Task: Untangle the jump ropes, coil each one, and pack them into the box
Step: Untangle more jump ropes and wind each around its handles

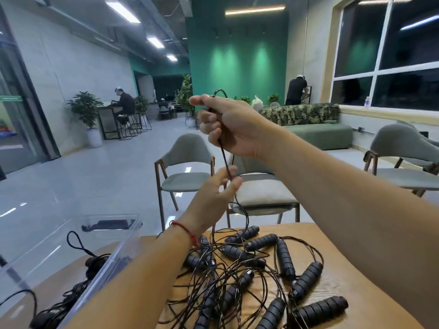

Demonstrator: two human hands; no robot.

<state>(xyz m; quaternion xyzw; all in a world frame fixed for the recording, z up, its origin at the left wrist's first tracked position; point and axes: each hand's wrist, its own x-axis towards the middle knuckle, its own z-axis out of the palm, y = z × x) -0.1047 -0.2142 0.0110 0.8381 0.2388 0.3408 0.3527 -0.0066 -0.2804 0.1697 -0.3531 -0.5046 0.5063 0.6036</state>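
Your right forearm (356,222) comes in from five o'clock and your left forearm (133,281) from seven o'clock, the left wrist wearing a red string bracelet (186,230). At the centre your right hand (232,124) is raised highest, fingers curled into a fist round a thin black cord (224,160), with a short loop of it arching out of the top of the fist. Just below, at six o'clock from that fist, your left hand (213,191) pinches the same cord between thumb and fingertips, so the stretch between the two hands runs taut. From the left hand the cord drops at six o'clock into the tangled jump ropes (240,276), a heap of crossing black cords and ribbed black handles (320,309) lying on the tan worktop (332,236). At eight o'clock from the heap sits the clear plastic box (114,245), partly on the worktop, with a black rope (92,263) already inside and one loop standing up from it. Beyond the worktop, at twelve o'clock, two grey chairs (185,167) stand on the shiny floor.
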